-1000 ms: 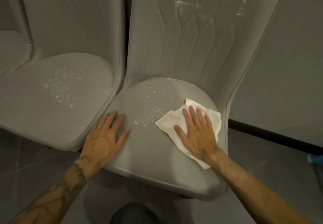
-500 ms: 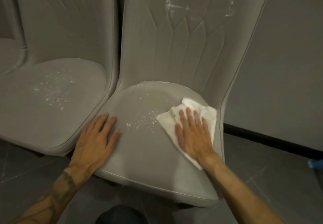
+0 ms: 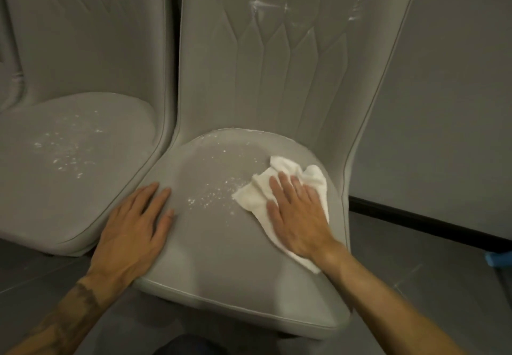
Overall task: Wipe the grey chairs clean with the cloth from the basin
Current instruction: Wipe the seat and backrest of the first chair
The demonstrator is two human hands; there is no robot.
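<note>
Seat (image 3: 221,266) of the right-hand grey chair (image 3: 277,111), with the left hand (image 3: 133,227) laid flat on its left edge, fingers straight and slightly spread, and the right hand (image 3: 297,216) pressing a crumpled white cloth (image 3: 314,178) palm-down onto its right side, fingers straight. White specks (image 3: 210,198) lie on the seat between the hands, just left of the cloth. Farther back, white smears (image 3: 266,4) mark the stitched backrest (image 3: 291,58); a second grey chair (image 3: 69,188), its seat also speckled, stands just beside on the left.
</note>
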